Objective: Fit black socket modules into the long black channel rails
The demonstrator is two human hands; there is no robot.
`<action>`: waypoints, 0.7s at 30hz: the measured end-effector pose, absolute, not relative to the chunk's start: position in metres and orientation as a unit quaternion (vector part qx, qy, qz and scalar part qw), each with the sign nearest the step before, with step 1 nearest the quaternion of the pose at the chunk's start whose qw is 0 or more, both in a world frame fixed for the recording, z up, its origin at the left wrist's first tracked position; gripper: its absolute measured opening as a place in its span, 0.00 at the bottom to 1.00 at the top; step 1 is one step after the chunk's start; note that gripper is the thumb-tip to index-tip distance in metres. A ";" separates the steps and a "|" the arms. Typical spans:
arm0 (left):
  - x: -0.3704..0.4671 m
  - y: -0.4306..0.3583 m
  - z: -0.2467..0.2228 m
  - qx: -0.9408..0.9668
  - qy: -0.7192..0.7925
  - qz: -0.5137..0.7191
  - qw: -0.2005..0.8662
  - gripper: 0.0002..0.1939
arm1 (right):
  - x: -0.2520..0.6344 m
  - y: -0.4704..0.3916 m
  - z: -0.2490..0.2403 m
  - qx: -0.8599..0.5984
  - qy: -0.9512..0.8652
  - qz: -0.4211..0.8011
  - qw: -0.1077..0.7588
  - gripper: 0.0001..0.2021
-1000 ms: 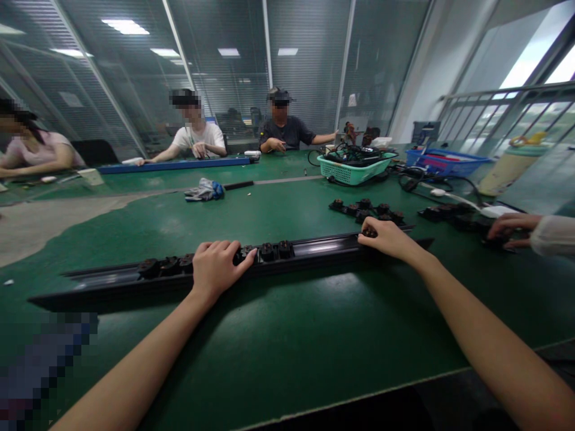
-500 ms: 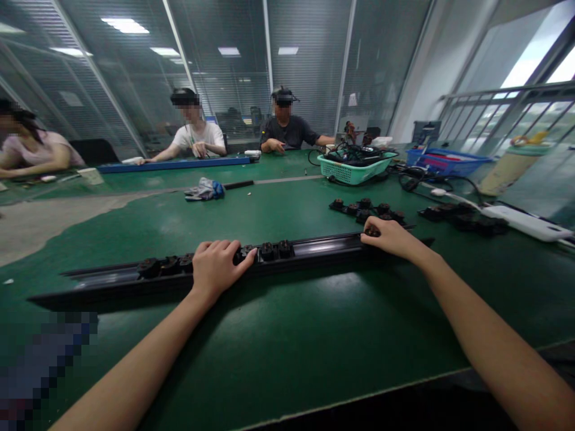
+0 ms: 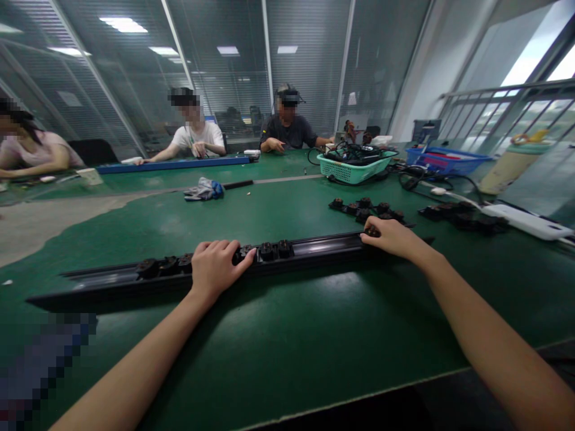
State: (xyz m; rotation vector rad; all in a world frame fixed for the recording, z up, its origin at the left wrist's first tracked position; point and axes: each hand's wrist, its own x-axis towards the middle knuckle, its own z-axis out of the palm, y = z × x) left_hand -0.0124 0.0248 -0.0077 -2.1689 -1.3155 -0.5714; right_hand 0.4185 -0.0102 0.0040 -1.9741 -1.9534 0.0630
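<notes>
A long black channel rail [image 3: 323, 246] lies across the table in front of me, with several round black socket modules [image 3: 266, 251] seated in its left and middle part. My left hand [image 3: 215, 266] is closed over the middle of the rail, its fingers bent over the far side and its thumb by the modules; the parts beneath the palm are hidden. Toward the rail's right end, my right hand [image 3: 387, 236] pinches a black socket module [image 3: 372, 231] at the channel. The fingers partly cover that module, so how deep it sits I cannot tell.
Loose black modules [image 3: 365, 209] lie behind the rail, with more dark modules [image 3: 462, 216] farther right beside a white power strip [image 3: 527, 222]. A green basket [image 3: 345, 170] of cables, a blue basket [image 3: 449, 161] and grey gloves [image 3: 204, 189] stand or lie beyond. Co-workers sit across the table.
Both hands and the rail stay in nearly the same place. The right hand keeps its pinch on the module. Across the table, one person's head has shifted slightly.
</notes>
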 end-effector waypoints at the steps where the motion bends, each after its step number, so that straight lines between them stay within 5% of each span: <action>1: -0.012 0.025 -0.008 -0.804 -0.487 -0.212 0.267 0.24 | 0.417 -0.011 0.004 -0.701 -0.692 0.017 0.172 0.12; 21: -0.012 0.025 -0.006 -0.807 -0.491 -0.213 0.250 0.25 | 0.426 -0.012 0.003 -0.696 -0.704 -0.056 0.130 0.13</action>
